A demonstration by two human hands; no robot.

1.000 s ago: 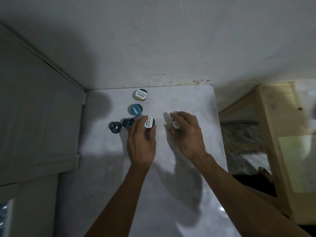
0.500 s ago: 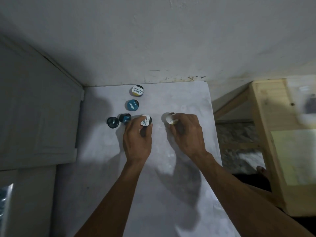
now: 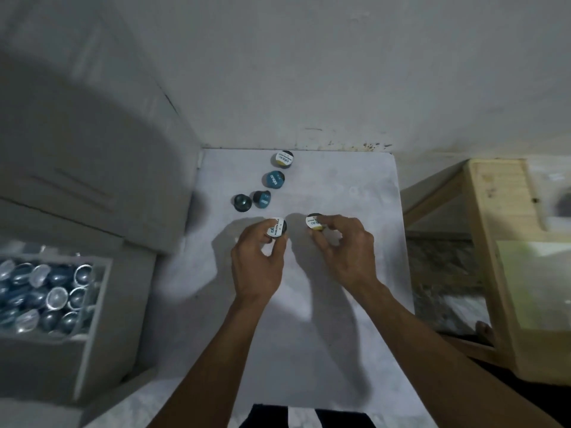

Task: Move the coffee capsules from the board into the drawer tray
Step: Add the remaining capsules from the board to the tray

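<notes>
White-lidded capsules pinched in both hands, left (image 3: 258,267) and right (image 3: 346,257), just above board (image 3: 355,186); four remain. Next we carry ours left to tray (image 3: 95,304).

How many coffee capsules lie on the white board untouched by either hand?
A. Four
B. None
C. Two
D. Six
A: four capsules sit free on the board, while the left hand and right hand each pinch one more.
</notes>
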